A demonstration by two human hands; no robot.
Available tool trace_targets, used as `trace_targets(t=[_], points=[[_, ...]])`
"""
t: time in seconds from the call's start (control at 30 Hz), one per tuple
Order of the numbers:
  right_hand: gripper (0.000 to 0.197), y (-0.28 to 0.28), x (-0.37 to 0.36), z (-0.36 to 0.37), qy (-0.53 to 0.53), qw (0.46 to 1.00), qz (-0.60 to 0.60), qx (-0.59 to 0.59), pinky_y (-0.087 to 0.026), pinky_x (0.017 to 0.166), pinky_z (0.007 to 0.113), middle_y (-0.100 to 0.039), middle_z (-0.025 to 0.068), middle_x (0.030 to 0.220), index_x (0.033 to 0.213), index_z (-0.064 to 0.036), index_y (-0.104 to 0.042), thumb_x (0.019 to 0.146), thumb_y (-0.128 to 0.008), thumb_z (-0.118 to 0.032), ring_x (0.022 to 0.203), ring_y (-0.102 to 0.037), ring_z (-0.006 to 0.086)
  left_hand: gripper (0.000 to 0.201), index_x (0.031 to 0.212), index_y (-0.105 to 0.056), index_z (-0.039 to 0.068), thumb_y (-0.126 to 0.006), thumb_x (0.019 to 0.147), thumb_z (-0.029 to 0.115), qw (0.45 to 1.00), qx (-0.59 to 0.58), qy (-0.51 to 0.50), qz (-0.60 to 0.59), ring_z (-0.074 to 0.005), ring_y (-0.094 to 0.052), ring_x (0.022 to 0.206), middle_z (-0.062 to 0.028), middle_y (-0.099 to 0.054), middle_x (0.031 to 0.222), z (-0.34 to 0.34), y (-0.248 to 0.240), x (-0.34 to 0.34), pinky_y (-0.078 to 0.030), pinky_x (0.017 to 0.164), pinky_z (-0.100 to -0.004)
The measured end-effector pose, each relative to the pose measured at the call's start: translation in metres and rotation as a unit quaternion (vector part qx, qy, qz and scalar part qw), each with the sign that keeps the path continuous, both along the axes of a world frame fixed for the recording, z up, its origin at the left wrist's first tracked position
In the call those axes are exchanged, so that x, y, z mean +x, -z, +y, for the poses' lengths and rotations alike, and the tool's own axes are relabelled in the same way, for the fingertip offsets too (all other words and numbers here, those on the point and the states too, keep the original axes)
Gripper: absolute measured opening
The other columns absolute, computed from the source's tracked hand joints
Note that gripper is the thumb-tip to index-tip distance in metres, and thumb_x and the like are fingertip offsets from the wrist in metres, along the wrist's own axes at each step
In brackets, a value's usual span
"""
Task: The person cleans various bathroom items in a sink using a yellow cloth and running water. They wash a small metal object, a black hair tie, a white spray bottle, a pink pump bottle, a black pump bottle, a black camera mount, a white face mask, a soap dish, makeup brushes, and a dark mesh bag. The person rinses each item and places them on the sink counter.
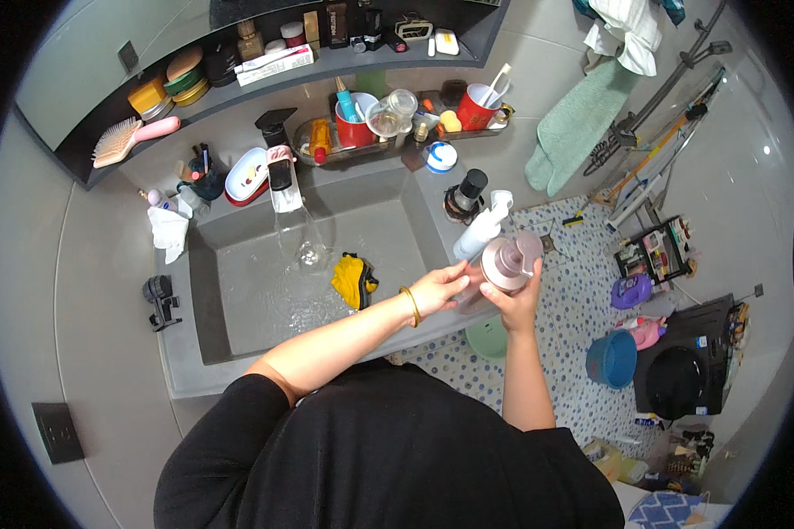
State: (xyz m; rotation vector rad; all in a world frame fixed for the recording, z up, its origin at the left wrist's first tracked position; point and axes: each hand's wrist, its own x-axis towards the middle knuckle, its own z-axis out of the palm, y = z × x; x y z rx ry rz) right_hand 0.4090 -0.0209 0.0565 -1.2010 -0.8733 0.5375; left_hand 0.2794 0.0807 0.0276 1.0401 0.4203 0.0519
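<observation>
A translucent pink pump bottle (505,263) is between my hands at the right end of the sink counter, its pump head up. My left hand (442,289), with a gold bangle at the wrist, grips its left side. On the right, my right hand (518,304) is wrapped round it, thumb against the collar below the pump. Just behind it stands a white spray bottle (481,231). A yellow and black cloth item (353,280), perhaps a glove, lies wet in the grey sink (216,300). Water runs from the faucet (282,181) into the basin.
Behind the sink are a soap dish (247,175), red cups (355,132) and a glass jar (392,113). A black-capped container (465,196) stands near the spray bottle. Above hangs a shelf (397,60) of toiletries. On the floor are a green basin (487,339) and a blue bucket (610,360).
</observation>
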Motion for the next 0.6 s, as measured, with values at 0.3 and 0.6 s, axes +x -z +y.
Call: trace_targets(t=[0.3,0.6], points=[[0.083,0.026,0.041,-0.007,-0.030,0.999,0.010,0.040,-0.040,0.085,0.030,-0.041,0.0084,0.112,0.122,-0.0049,-0.026,0.055,-0.075,-0.004,0.101,-0.045,0.0173,0.050,0.127,-0.025,0.000,-0.047,0.087,0.019,0.992,0.043,-0.082,-0.087,-0.0172,-0.031,0.119,-0.0114,-0.034,0.128,-0.010,0.034,0.024,-0.027,0.097,-0.0308],[0.082,0.038,0.041,-0.028,0.037,0.990,-0.102,-0.085,-0.043,0.082,0.032,-0.045,0.0097,0.107,0.117,-0.0009,-0.031,0.051,-0.078,-0.010,0.096,-0.049,0.0199,0.054,0.127,-0.031,0.004,-0.056,0.081,0.019,0.994,0.064,-0.075,-0.046,-0.0216,-0.034,0.118,-0.0118,-0.034,0.128,0.004,0.049,-0.020,-0.034,0.094,-0.0333]])
